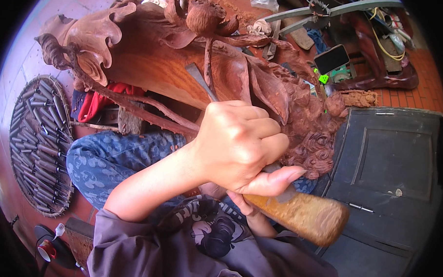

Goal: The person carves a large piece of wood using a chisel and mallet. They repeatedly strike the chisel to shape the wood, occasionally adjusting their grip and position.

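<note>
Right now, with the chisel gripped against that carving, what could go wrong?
1. The left hand wraps the chisel close to the carving's thin stems; a slip might chip them.
2. The wooden mallet sits right beside the thumb, so a glancing blow could hit it.
3. The right hand is mostly hidden, so its grip cannot be judged.

The steel chisel [200, 80] slants up-left from a clenched fist, its flat grey blade lying against the reddish-brown carved wood sculpture [195, 54], which spreads lotus leaves, a seed pod and curling waves. A worn yellowish wooden mallet [304, 215] lies lower right.
</note>
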